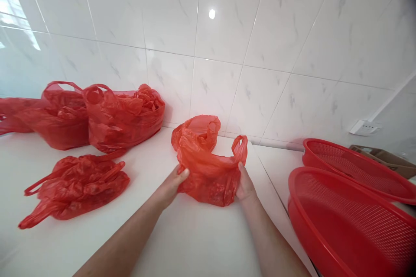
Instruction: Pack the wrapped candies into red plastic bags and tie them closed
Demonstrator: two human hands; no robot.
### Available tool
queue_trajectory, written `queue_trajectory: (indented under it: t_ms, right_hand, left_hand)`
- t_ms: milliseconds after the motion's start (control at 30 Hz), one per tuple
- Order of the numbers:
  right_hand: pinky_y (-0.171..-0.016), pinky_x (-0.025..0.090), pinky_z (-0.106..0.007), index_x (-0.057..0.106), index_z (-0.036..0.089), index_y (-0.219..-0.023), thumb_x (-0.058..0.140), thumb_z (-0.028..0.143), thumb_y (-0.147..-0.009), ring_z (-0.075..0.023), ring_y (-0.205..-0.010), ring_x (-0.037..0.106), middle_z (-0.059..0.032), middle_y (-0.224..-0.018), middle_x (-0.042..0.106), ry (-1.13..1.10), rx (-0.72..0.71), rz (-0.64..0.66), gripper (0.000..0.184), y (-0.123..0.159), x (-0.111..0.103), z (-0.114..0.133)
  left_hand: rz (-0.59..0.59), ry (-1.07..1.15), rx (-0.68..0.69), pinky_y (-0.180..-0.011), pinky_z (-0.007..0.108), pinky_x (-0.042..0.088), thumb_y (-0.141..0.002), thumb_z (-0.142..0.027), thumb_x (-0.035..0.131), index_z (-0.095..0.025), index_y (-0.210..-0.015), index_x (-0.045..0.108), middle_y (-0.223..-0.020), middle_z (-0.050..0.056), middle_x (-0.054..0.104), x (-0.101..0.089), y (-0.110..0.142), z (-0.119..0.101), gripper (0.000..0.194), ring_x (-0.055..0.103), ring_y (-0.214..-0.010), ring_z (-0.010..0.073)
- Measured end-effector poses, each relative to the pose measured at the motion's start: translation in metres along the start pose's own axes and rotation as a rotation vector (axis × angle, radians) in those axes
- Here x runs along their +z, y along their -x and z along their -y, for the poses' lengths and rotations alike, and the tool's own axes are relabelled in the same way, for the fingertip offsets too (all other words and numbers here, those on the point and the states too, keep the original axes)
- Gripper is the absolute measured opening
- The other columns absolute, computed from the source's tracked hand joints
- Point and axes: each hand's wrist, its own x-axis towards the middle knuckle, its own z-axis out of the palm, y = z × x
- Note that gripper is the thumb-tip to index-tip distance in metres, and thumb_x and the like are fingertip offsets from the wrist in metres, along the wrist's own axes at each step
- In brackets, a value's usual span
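Bag [209,178], red plastic — left grip [171,186], right grip [246,187] pinching opposite sides.

- No text, brand, number or sign can be read anywhere in the frame.
- Red plastic bag [211,177], centre of the frame: no lettering can be made out.
- White socket panel [365,127], right edge: any markings are too small to be read.
- Cardboard box [391,159], far right: no print can be deciphered.

Kitchen or workroom, cannot tell which. Glossy tiled wall [217,91], socket [365,128], white table [195,242], red mesh baskets [297,220], plastic bags [211,181]
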Motion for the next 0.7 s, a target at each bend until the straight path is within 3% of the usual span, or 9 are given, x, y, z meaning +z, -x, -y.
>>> queue_trajectory:
  t_ms: [67,133,200,267,400,500,567,633,700]
  right_hand:
    - [-0.086,0.049,-0.042,0.062,0.023,-0.101,0.070,0.042,-0.072,-0.0235,-0.092,0.064,-0.0044,-0.096,0.069,0.039,0.026,0.056,0.035,0.003,0.010,-0.003]
    - [-0.086,0.049,-0.041,0.062,0.022,-0.101,0.071,0.035,-0.073,-0.0226,-0.089,0.065,-0.0038,-0.094,0.069,0.098,0.058,0.079,0.032,0.006,0.020,-0.007]
    - [-0.088,0.048,-0.041,0.062,0.020,-0.102,0.071,0.030,-0.073,-0.0232,-0.092,0.064,-0.0055,-0.097,0.069,0.140,0.083,0.082,0.032,0.006,0.025,-0.011]
    - [-0.091,0.047,-0.041,0.063,0.018,-0.102,0.071,0.029,-0.073,-0.0237,-0.094,0.064,-0.0064,-0.098,0.069,0.139,0.091,0.052,0.031,0.005,0.024,-0.013]
    - [-0.091,0.047,-0.039,0.066,0.019,-0.093,0.070,0.033,-0.072,-0.0230,-0.097,0.063,-0.0054,-0.099,0.069,0.028,0.078,-0.062,0.026,-0.001,0.008,-0.008]
    - [-0.091,0.047,-0.037,0.067,0.022,-0.088,0.072,0.032,-0.069,-0.0212,-0.101,0.060,-0.0026,-0.102,0.067,-0.027,0.031,-0.074,0.022,0.000,0.002,0.000]
    - [-0.085,0.049,-0.037,0.062,0.021,-0.067,0.071,0.038,-0.068,-0.0212,-0.093,0.061,-0.0025,-0.087,0.067,0.016,0.046,-0.025,0.019,0.002,0.006,0.003]
    - [-0.075,0.050,-0.037,0.049,0.020,-0.050,0.063,0.058,-0.070,-0.0218,-0.080,0.061,-0.0044,-0.069,0.061,0.100,0.112,0.049,0.045,0.005,0.014,0.002]
    - [-0.066,0.049,-0.036,0.046,0.021,-0.049,0.044,0.078,-0.071,-0.0205,-0.067,0.058,-0.0043,-0.058,0.053,0.174,0.161,0.088,0.061,0.007,0.023,-0.001]
  left_hand:
    - [0.140,0.048,-0.002,-0.093,0.047,0.042,-0.076,-0.044,0.065,-0.022,-0.126,0.049,-0.122,0.015,0.058,0.022,-0.002,0.001,0.058,0.051,-0.117,0.0346]
    - [0.154,0.081,0.058,-0.094,0.045,0.042,-0.074,-0.039,0.069,-0.021,-0.122,0.053,-0.120,0.013,0.060,0.046,-0.008,0.001,0.054,0.052,-0.115,0.0322]
    - [0.087,0.098,0.090,-0.095,0.042,0.042,-0.072,-0.034,0.071,-0.021,-0.117,0.056,-0.120,0.012,0.060,0.064,-0.017,0.004,0.050,0.053,-0.114,0.0295]
    - [-0.057,0.120,0.043,-0.091,0.040,0.045,-0.072,-0.033,0.071,-0.019,-0.109,0.059,-0.112,0.011,0.064,0.072,-0.028,0.011,0.041,0.058,-0.106,0.0275]
    - [-0.336,0.348,-0.061,-0.082,0.037,0.050,-0.073,-0.032,0.068,-0.017,-0.090,0.062,-0.091,0.008,0.068,0.065,-0.044,0.030,0.024,0.065,-0.087,0.0230]
    - [-0.301,0.533,-0.078,-0.083,0.035,0.050,-0.076,-0.030,0.064,-0.018,-0.093,0.061,-0.095,0.007,0.067,0.053,-0.047,0.036,0.021,0.064,-0.089,0.0217]
    - [-0.238,0.582,-0.122,-0.082,0.036,0.051,-0.079,-0.032,0.060,-0.017,-0.092,0.061,-0.094,0.008,0.067,0.047,-0.046,0.037,0.021,0.064,-0.089,0.0227]
    - [-0.223,0.594,-0.190,-0.079,0.038,0.051,-0.080,-0.034,0.057,-0.015,-0.084,0.061,-0.085,0.009,0.067,0.042,-0.044,0.038,0.020,0.065,-0.083,0.0228]
    - [-0.227,0.606,-0.223,-0.074,0.036,0.052,-0.080,-0.034,0.057,-0.016,-0.072,0.057,-0.073,0.007,0.064,0.039,-0.042,0.040,0.021,0.064,-0.071,0.0201]
